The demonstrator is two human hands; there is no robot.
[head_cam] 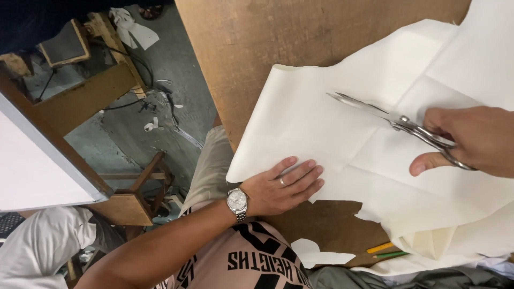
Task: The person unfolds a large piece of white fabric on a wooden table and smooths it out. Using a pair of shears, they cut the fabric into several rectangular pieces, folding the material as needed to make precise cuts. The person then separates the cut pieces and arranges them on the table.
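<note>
- Head view: a pair of metal scissors (399, 122) is held in the grip of the right hand (471, 140), fingers closed through the handles, blades parted over the cream fabric (316, 126).
- The fabric is pinned flat to the wooden surface (257, 37) by the left hand (284, 187), fingers spread and pressed down.
- Cutting is judged under way; steady blade travel is called for next.
- Pencils (386, 250) and stacked fabric pieces (439, 238) are seen near the edge, clear of the blades.
</note>
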